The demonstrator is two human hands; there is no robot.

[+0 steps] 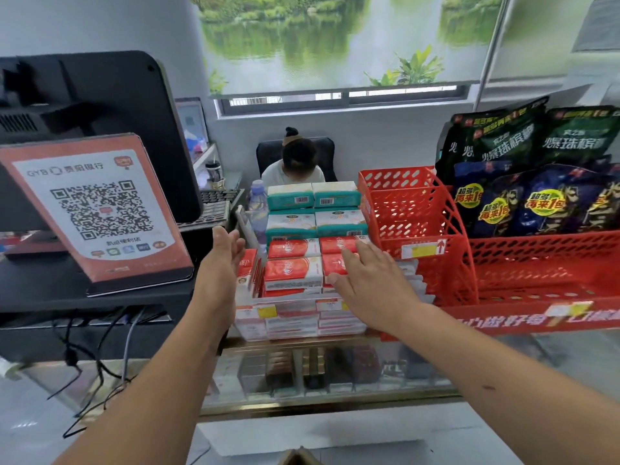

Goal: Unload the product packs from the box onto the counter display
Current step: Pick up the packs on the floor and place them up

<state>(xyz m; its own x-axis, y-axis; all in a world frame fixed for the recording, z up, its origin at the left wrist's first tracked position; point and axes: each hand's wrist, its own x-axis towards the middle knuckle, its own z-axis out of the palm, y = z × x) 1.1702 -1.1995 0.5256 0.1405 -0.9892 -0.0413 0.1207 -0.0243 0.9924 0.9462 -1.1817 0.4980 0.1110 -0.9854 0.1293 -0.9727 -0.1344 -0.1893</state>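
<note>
Red-and-white product packs [291,273] fill the front rows of a clear tiered display [295,318] on the glass counter. Teal-and-white packs [313,196] stack in the rows behind. My left hand [223,255] is stretched out with straight fingers at the left side of the display, holding nothing. My right hand [367,280] lies flat with spread fingers over the right-hand red packs, touching or just above them. A corner of the cardboard box [298,457] shows at the bottom edge.
A red tiered rack [419,216] stands empty right of the display, dark snack bags [533,182] beyond it. A QR-code sign [97,209] and black monitor [110,129] sit left. A person sits behind the counter. A water bottle [257,199] stands behind the display.
</note>
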